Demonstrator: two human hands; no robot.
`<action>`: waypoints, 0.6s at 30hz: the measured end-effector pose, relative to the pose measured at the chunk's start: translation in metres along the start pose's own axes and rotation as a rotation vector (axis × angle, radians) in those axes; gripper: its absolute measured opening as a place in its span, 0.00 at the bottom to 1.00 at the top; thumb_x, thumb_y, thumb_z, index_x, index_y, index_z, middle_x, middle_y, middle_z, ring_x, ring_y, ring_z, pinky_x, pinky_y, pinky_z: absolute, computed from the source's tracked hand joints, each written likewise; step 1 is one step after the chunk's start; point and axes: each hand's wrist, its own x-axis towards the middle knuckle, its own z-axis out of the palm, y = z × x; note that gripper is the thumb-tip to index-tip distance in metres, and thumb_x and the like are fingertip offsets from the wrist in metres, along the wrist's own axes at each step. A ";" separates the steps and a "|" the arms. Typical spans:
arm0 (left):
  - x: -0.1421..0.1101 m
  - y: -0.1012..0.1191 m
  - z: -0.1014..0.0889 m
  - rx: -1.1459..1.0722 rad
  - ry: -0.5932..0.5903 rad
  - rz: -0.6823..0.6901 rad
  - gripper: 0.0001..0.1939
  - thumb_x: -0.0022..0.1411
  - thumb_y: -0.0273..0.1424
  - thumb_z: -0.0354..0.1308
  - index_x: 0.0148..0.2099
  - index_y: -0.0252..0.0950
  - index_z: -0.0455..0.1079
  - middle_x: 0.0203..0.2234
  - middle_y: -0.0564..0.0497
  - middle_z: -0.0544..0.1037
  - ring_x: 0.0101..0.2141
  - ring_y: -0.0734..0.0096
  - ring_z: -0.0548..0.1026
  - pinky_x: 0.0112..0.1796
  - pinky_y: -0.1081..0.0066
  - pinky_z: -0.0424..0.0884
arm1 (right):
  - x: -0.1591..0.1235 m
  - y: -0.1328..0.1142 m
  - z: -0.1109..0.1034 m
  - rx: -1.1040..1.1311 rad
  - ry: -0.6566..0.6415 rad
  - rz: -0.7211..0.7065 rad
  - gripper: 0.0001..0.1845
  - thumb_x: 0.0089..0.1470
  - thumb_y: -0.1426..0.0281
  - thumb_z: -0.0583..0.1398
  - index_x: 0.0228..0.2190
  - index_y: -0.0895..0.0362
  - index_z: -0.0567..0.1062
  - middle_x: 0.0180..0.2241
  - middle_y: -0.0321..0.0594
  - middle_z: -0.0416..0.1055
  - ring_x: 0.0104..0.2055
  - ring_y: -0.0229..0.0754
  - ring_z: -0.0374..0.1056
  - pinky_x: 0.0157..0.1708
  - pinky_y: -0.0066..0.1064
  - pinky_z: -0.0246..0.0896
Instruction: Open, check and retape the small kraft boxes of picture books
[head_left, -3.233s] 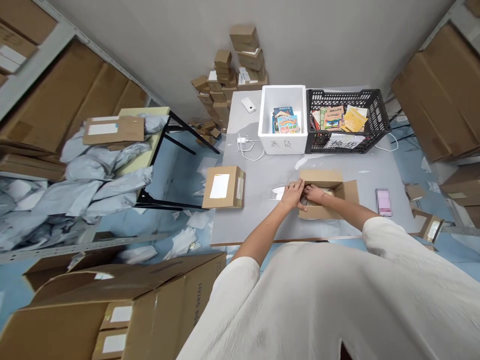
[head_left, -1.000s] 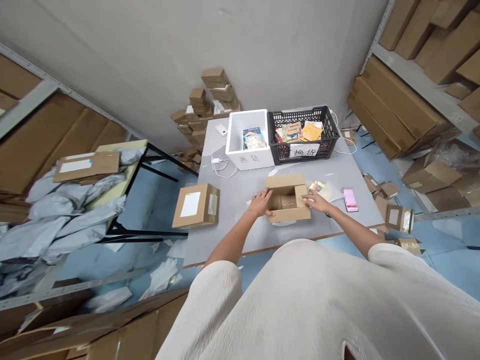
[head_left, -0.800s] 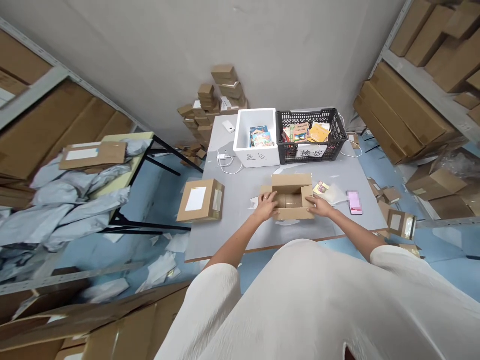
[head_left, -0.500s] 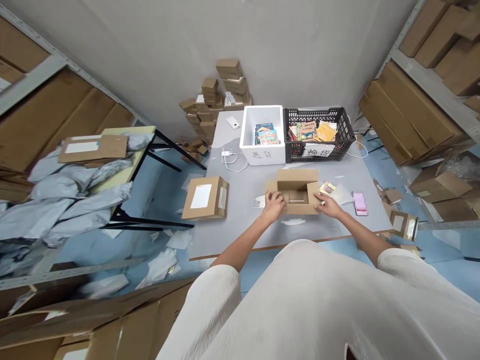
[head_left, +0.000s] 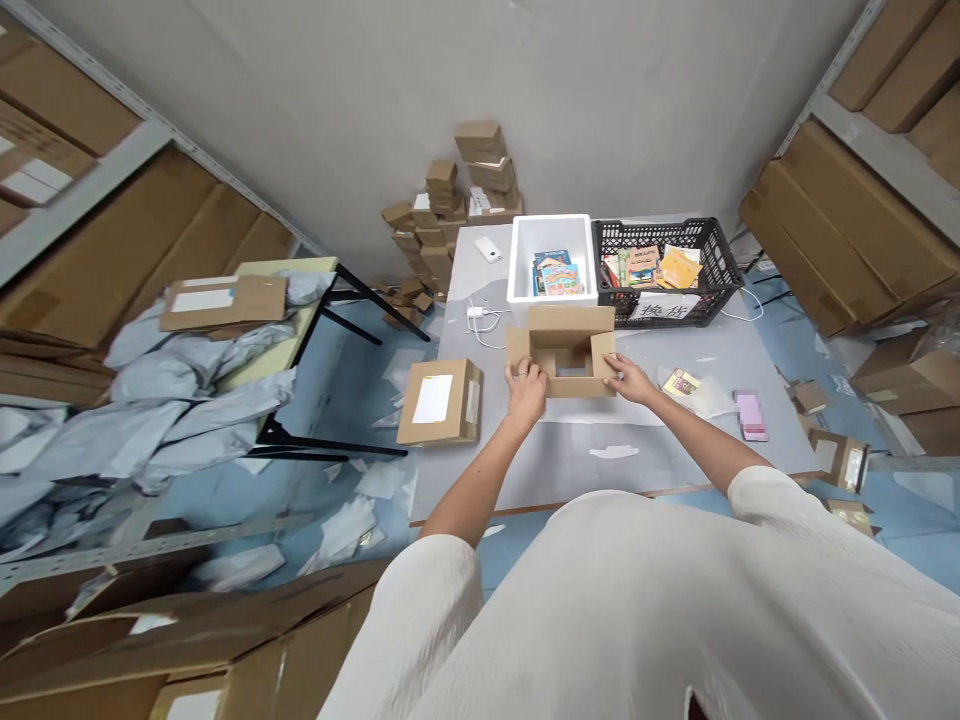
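Between my two hands is an open cardboard box [head_left: 581, 385], its flaps standing up and outward. My left hand [head_left: 527, 388] grips its left side near the front corner, fingers over the flap. The right front corner is pinched by my right hand [head_left: 628, 380], thumb and fingers closed on the cardboard. A pale patch shows at the bottom of the box; I cannot tell whether it is the tabletop. Right of my right hand lie a small yellow printed item [head_left: 679, 382] and a crumpled translucent wrapper [head_left: 709, 398].
Behind the box stand a white foam bin [head_left: 517, 292] and a black plastic crate [head_left: 721, 290], both holding books. A taped carton [head_left: 441, 402] sits at the table's left. Also on the table [head_left: 525, 470] are a pink item [head_left: 751, 415], a white phone-like device [head_left: 488, 249] and a charger [head_left: 476, 312].
Both hands have carried the open box away from me and to the left, relative to the table, closer to the white bin. The camera view has shifted slightly too.
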 end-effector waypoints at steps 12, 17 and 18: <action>-0.019 -0.017 0.020 -0.071 -0.099 -0.063 0.30 0.68 0.25 0.57 0.70 0.42 0.66 0.68 0.35 0.70 0.76 0.44 0.55 0.73 0.34 0.46 | 0.040 -0.022 0.061 0.054 -0.063 -0.030 0.38 0.63 0.61 0.61 0.72 0.54 0.69 0.77 0.50 0.56 0.78 0.61 0.56 0.77 0.55 0.53; -0.012 0.004 0.021 -0.134 -0.060 -0.006 0.28 0.72 0.27 0.51 0.71 0.44 0.66 0.70 0.36 0.69 0.74 0.44 0.58 0.73 0.35 0.48 | 0.019 -0.006 0.040 0.024 -0.010 0.016 0.34 0.68 0.57 0.58 0.70 0.53 0.71 0.77 0.52 0.55 0.72 0.59 0.64 0.73 0.55 0.60; -0.010 0.010 0.021 -0.149 -0.053 0.018 0.27 0.72 0.27 0.51 0.71 0.44 0.66 0.70 0.36 0.69 0.74 0.44 0.59 0.72 0.35 0.48 | 0.013 0.000 0.035 0.001 -0.005 0.032 0.33 0.68 0.58 0.57 0.69 0.53 0.72 0.77 0.53 0.55 0.71 0.58 0.66 0.72 0.54 0.61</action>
